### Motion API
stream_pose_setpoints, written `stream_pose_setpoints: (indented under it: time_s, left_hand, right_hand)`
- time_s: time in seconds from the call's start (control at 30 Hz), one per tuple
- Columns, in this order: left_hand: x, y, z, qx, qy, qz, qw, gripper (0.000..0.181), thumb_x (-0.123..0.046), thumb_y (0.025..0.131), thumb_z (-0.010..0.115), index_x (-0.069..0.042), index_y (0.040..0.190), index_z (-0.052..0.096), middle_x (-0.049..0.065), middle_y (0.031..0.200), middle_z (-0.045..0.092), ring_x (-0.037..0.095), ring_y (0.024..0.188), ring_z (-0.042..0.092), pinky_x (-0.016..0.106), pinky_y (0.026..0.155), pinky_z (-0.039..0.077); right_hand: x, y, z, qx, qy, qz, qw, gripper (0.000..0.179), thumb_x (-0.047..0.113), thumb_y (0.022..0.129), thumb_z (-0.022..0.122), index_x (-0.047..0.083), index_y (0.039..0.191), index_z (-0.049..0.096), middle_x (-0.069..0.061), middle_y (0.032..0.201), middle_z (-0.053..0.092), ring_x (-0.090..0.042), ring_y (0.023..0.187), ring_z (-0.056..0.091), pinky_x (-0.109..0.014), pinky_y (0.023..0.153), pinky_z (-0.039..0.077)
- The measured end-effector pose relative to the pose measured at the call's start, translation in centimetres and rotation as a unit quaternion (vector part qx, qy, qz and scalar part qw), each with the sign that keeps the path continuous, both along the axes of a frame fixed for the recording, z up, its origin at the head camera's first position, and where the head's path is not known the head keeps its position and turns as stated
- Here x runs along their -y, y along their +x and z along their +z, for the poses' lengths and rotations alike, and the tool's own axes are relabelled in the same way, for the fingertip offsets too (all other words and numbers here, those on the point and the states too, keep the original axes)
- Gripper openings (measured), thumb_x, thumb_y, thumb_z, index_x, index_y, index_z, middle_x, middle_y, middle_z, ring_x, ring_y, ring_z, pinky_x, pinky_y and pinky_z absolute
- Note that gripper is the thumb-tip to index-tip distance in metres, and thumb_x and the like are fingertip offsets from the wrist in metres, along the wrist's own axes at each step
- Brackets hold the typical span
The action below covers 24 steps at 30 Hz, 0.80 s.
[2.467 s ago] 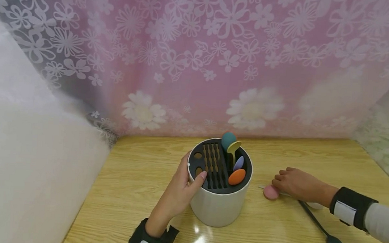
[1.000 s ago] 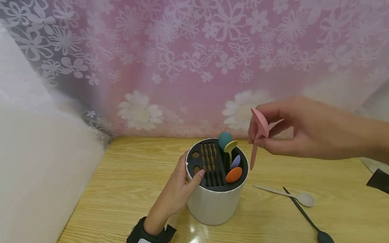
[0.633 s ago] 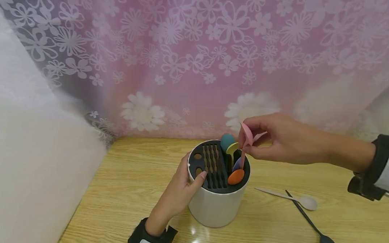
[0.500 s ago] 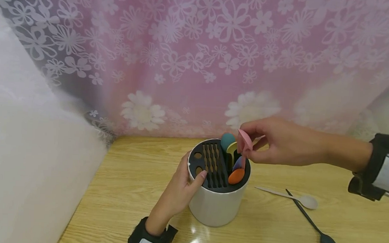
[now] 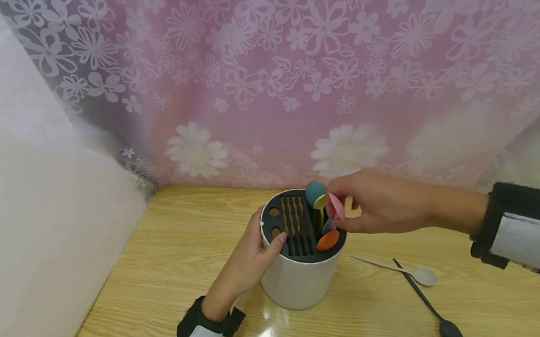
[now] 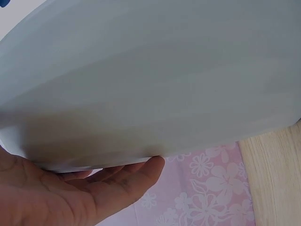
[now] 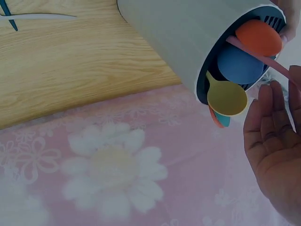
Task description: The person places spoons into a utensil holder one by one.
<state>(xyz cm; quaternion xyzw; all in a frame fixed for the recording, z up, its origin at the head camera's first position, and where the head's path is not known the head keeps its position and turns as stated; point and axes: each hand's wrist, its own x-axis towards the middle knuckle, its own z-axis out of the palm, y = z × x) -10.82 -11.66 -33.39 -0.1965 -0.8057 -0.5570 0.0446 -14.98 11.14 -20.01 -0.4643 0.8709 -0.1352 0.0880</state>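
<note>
My left hand (image 5: 248, 258) grips the left side of a white round utensil holder (image 5: 298, 285), thumb over its rim and fingers around the wall. My right hand (image 5: 381, 201) pinches a pink spoon (image 5: 336, 206) near its bowl, above the holder's right side. In the right wrist view the pink spoon's handle (image 7: 258, 56) reaches down inside the rim, between an orange spoon (image 7: 258, 37) and a blue-purple spoon (image 7: 240, 66). A yellow spoon (image 7: 228, 99) and a teal round-headed utensil (image 5: 314, 192) also stand in that side. The holder's black insert (image 5: 293, 250) has wavy slots and two round holes.
On the wooden table (image 5: 171, 264), right of the holder, a pale spoon (image 5: 423, 276) lies crossed with a black spoon (image 5: 451, 334). A pink flowered cloth (image 5: 255, 87) hangs behind the table, and a white surface (image 5: 46, 219) borders its left side.
My right hand picked the pink spoon off the table, carried it left over the holder and lowered its handle inside. My left hand keeps its grip on the holder.
</note>
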Motion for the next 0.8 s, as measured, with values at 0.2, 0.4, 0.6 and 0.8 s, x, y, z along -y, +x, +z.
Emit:
stream_pose_setpoints:
  time_s: [0.2,0.4,0.6,0.8]
  left_hand:
    - [-0.1,0.0,-0.1,0.004,-0.002,0.000,1.0000,0.061,-0.023,0.090,0.051,-0.004,0.139,0.021,0.016,0.138,0.033,0.019,0.122,0.033,0.051,0.098,0.035]
    - [-0.1,-0.1,0.0,0.010,0.002,-0.002,0.9999,0.061,-0.023,0.091,0.051,-0.006,0.140,0.020,0.015,0.138,0.033,0.019,0.121,0.033,0.052,0.098,0.035]
    - [-0.3,0.1,0.1,0.025,-0.004,-0.004,0.9997,0.061,-0.023,0.091,0.050,-0.007,0.141,0.018,0.014,0.140,0.031,0.018,0.122,0.032,0.051,0.100,0.033]
    - [-0.3,0.1,0.1,0.021,-0.005,-0.008,0.9997,0.061,-0.023,0.092,0.049,-0.007,0.141,0.017,0.014,0.141,0.029,0.018,0.124,0.029,0.053,0.102,0.030]
  right_hand:
    - [-1.1,0.4,0.1,0.017,0.038,-0.043,0.9982,0.051,0.025,0.079,0.067,0.019,0.125,0.043,0.002,0.122,0.049,-0.015,0.109,0.046,-0.045,0.086,0.048]
    - [-2.6,0.6,0.2,-0.002,0.042,-0.070,0.9966,0.053,0.030,0.081,0.065,0.019,0.128,0.042,0.002,0.126,0.047,-0.015,0.111,0.044,-0.048,0.087,0.046]
    - [-3.2,1.1,-0.1,-0.015,0.042,-0.055,0.9975,0.043,0.038,0.083,0.061,0.024,0.121,0.047,0.005,0.115,0.052,-0.013,0.103,0.047,-0.043,0.080,0.048]
    - [-4.7,1.0,-1.3,0.034,0.030,-0.063,0.9970,0.018,0.035,0.083,0.061,0.027,0.098,0.056,0.012,0.094,0.057,-0.005,0.086,0.052,-0.035,0.074,0.050]
